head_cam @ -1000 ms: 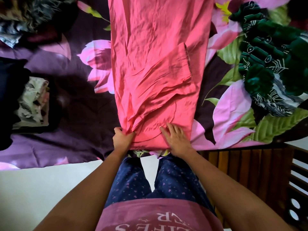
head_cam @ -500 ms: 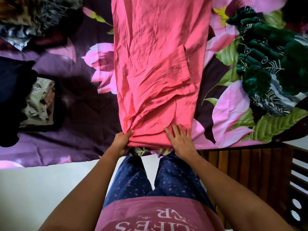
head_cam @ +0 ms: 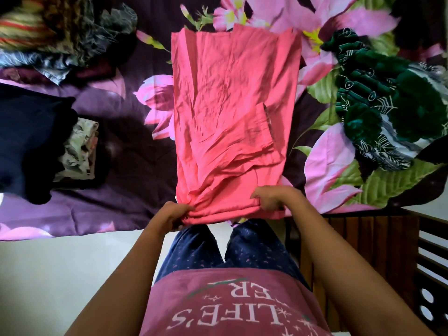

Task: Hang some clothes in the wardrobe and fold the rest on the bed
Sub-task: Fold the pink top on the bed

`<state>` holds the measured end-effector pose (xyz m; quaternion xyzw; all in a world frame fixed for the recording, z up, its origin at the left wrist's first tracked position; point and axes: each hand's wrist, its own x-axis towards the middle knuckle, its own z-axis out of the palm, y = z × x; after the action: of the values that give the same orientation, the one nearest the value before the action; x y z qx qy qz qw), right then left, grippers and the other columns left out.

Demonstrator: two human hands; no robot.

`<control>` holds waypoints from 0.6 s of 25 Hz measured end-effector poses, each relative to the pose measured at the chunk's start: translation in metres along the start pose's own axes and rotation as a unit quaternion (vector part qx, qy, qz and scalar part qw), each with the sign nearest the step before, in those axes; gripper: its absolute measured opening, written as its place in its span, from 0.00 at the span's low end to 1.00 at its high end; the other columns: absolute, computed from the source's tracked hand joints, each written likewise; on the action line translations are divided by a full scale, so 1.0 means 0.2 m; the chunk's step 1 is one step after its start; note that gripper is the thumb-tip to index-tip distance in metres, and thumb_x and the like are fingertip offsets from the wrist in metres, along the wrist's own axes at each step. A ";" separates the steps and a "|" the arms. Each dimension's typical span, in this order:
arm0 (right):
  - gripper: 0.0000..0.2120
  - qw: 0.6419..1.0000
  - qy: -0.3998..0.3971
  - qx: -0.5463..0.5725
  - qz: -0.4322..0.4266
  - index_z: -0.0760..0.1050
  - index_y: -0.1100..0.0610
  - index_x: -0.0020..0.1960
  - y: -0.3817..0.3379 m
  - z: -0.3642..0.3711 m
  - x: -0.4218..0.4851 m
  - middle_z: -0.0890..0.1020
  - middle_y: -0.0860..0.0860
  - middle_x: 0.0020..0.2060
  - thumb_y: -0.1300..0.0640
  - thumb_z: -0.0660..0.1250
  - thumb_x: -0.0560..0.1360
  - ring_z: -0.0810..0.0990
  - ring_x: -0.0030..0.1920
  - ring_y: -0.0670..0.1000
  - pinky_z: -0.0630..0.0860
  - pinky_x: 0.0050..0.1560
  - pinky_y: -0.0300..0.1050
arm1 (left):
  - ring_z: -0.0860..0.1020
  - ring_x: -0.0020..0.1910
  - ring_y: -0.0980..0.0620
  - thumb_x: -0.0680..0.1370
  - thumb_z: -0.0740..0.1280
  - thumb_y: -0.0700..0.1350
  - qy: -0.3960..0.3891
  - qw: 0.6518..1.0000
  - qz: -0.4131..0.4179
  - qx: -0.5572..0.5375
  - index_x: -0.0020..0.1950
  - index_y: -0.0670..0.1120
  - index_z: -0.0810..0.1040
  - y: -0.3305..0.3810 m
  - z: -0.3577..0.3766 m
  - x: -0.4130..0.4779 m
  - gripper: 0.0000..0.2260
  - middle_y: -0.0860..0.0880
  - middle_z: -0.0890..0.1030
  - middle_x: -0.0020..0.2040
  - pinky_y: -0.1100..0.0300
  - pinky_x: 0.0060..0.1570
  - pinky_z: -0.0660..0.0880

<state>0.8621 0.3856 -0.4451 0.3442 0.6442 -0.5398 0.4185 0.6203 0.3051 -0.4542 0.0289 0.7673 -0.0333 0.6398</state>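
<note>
A long coral-pink garment (head_cam: 230, 112) lies flat and lengthwise on the floral bed sheet (head_cam: 116, 195), its far end near the top of the view. My left hand (head_cam: 173, 214) grips the near-left corner of its bunched near edge. My right hand (head_cam: 271, 196) grips the near-right corner, fingers curled under the cloth. The near edge is lifted slightly off the bed at the mattress edge.
A dark navy garment (head_cam: 26, 139) and a folded pale floral cloth (head_cam: 78, 151) lie at left. A mixed pile of clothes (head_cam: 55, 32) sits at the far left. A green patterned garment (head_cam: 388, 100) is heaped at right. A wooden bed frame (head_cam: 363, 251) stands lower right.
My right hand went from pressing flat on the pink garment to gripping its near edge. Both hands now hold the near corners, and the whole garment shows in view.
</note>
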 end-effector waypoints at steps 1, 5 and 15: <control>0.12 1.000 0.012 0.001 -0.004 0.75 0.57 0.45 0.01 -0.06 -0.03 0.77 0.55 0.40 0.71 0.58 0.71 0.74 0.42 0.53 0.66 0.31 0.42 | 0.68 0.13 0.57 0.78 0.64 0.38 -0.023 0.999 0.001 -0.044 0.34 0.41 0.71 0.04 -0.03 -0.03 0.12 0.49 0.72 0.17 0.72 0.15 0.62; 0.10 0.986 0.149 0.057 0.046 0.72 0.58 0.38 0.10 -0.38 -0.13 0.75 0.57 0.36 0.72 0.58 0.69 0.73 0.39 0.54 0.65 0.31 0.43 | 0.69 0.15 0.59 0.80 0.56 0.45 -0.083 0.985 0.025 -0.151 0.39 0.45 0.74 0.31 -0.10 -0.05 0.12 0.50 0.79 0.24 0.73 0.15 0.61; 0.18 0.793 0.605 -0.052 0.038 0.76 0.63 0.57 0.26 -0.66 0.24 0.77 0.64 0.53 0.61 0.57 0.70 0.77 0.52 0.64 0.74 0.50 0.57 | 0.79 0.41 0.45 0.76 0.63 0.41 0.189 0.862 0.467 0.056 0.49 0.39 0.78 0.84 0.16 0.21 0.07 0.42 0.81 0.45 0.59 0.42 0.71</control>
<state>0.8670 0.5250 -0.5005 0.6025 0.7796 -0.1700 -0.0194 0.6579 0.4694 -0.5032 0.4253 0.7672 0.2319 0.4204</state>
